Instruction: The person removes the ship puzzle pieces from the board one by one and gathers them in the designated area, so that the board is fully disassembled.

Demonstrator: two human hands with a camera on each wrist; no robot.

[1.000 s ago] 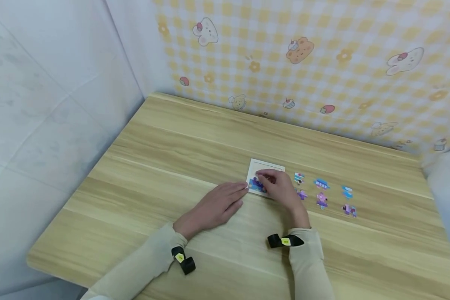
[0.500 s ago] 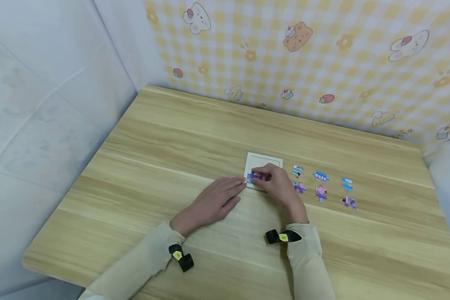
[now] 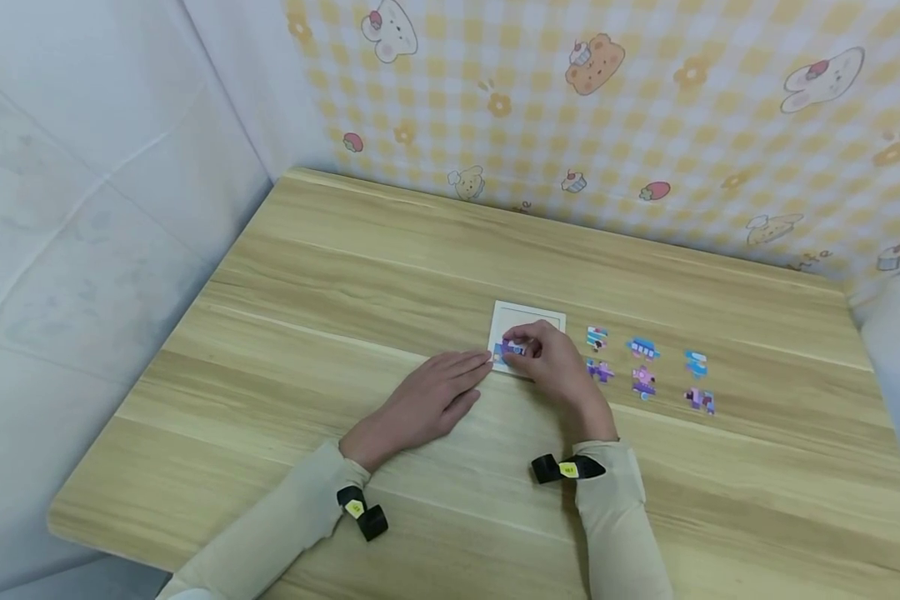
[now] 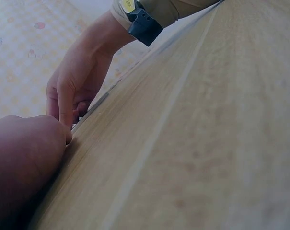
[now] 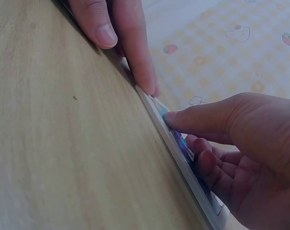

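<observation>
My left hand [image 3: 427, 400] lies flat with its fingers straight, the fingertips touching the left edge of a white square puzzle tray [image 3: 517, 317]. Over the tray, my right hand [image 3: 558, 367] pinches a purple puzzle piece [image 3: 515, 349] between thumb and fingers, low in the tray beside a blue piece. In the right wrist view the thumb [image 5: 197, 120] presses down near the tray's rim [image 5: 178, 160], and the other fingers are curled. The fingers partly hide the pinched piece. The left wrist view shows the right hand [image 4: 80, 79] beyond the left.
Several loose puzzle pieces lie right of the tray in two rows, among them a blue bus-like piece [image 3: 642, 348], a pink piece [image 3: 643, 381] and a purple one [image 3: 700, 400]. A checked curtain [image 3: 540, 125] hangs behind the wooden table [image 3: 330, 275].
The head view has tilted slightly, so the scene sits higher. My right fingers have shifted a little at the tray's lower part with the purple puzzle piece. The left hand stays at the edge.
</observation>
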